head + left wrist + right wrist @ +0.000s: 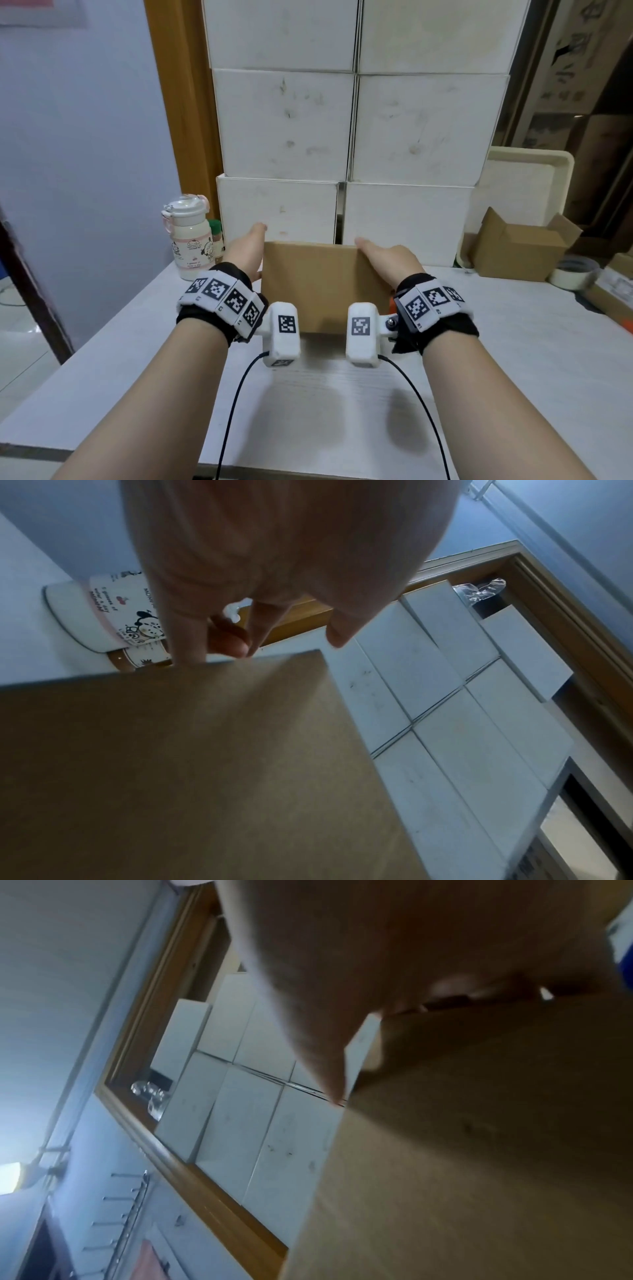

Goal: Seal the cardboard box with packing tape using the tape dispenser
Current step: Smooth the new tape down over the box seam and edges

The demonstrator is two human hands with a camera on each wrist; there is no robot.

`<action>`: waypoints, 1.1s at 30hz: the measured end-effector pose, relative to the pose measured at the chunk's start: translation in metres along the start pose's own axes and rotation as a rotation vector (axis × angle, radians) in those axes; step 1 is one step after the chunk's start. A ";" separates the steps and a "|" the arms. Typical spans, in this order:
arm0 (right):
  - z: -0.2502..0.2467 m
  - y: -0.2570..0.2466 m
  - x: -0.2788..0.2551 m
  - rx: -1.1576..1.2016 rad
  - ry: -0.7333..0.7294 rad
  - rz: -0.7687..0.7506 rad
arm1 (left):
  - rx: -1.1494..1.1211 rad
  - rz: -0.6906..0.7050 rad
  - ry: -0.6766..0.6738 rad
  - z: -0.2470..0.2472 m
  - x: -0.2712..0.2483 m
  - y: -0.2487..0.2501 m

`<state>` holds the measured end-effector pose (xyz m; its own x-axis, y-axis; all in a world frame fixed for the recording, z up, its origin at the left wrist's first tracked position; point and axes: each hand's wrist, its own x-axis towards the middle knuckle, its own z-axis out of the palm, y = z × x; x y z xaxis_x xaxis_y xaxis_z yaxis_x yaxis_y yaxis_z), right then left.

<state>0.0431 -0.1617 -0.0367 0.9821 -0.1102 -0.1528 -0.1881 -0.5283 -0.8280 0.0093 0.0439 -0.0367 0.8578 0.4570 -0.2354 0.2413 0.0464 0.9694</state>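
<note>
A plain brown cardboard box stands on the white table with a broad face towards me. My left hand holds its left side, thumb up and free, and its fingers reach the far edge, one of them curled there. My right hand grips the top right corner, thumb straight along the top edge and fingers curled over the box. A roll of tape lies at the right of the table. I cannot make out a tape dispenser.
A wall of stacked white boxes stands right behind the brown box. A cream drinking bottle is at the back left. An open small cardboard box and a leaning white tray are at the back right.
</note>
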 end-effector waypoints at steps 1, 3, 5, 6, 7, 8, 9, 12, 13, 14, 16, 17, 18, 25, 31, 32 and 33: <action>0.000 0.001 0.000 -0.055 -0.013 -0.011 | 0.039 -0.030 -0.033 0.000 0.001 -0.001; -0.002 0.000 -0.001 -0.084 -0.022 0.008 | 0.109 -0.068 -0.057 -0.001 -0.002 -0.001; -0.004 -0.003 -0.002 -0.109 -0.039 0.009 | 0.166 -0.078 -0.052 0.000 -0.004 0.000; -0.004 -0.005 -0.002 -0.130 -0.044 0.004 | 0.199 -0.076 -0.054 0.001 -0.006 0.002; -0.004 -0.007 -0.003 -0.156 -0.046 -0.002 | 0.236 -0.070 -0.058 0.003 -0.006 0.003; -0.002 -0.009 -0.003 -0.180 -0.040 -0.010 | 0.293 -0.042 -0.065 0.006 -0.006 0.003; 0.000 -0.010 -0.003 -0.195 -0.029 -0.018 | 0.374 -0.007 -0.067 0.009 -0.006 0.004; 0.012 -0.015 0.000 -0.202 0.047 -0.015 | 0.657 0.063 -0.040 0.020 -0.009 0.006; 0.015 -0.016 0.000 -0.209 0.065 0.001 | 0.736 0.070 -0.026 0.024 -0.010 0.007; 0.019 -0.016 0.001 -0.218 0.076 0.013 | 0.790 0.066 -0.012 0.028 -0.008 0.005; 0.026 -0.015 0.003 -0.226 0.090 0.016 | 0.830 0.038 0.017 0.035 -0.004 0.002; 0.029 -0.015 0.003 -0.231 0.097 0.019 | 0.824 0.033 0.028 0.038 -0.003 0.000; 0.032 -0.014 0.003 -0.245 0.109 0.023 | 0.814 0.036 0.035 0.040 -0.002 -0.002; 0.030 -0.015 0.008 -0.310 0.085 0.018 | 0.853 0.036 0.007 0.040 0.002 -0.004; 0.018 -0.009 0.010 -0.359 0.046 -0.063 | 0.891 0.041 0.032 0.030 0.003 -0.002; 0.015 -0.007 0.009 -0.363 0.055 -0.071 | 0.888 0.040 0.034 0.028 0.003 -0.003; 0.014 -0.005 0.009 -0.361 0.067 -0.077 | 0.881 0.030 0.032 0.027 0.004 -0.003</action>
<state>0.0533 -0.1484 -0.0411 0.9929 -0.1071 -0.0524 -0.1173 -0.7985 -0.5904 0.0239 0.0216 -0.0427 0.8593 0.4725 -0.1959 0.4928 -0.6619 0.5649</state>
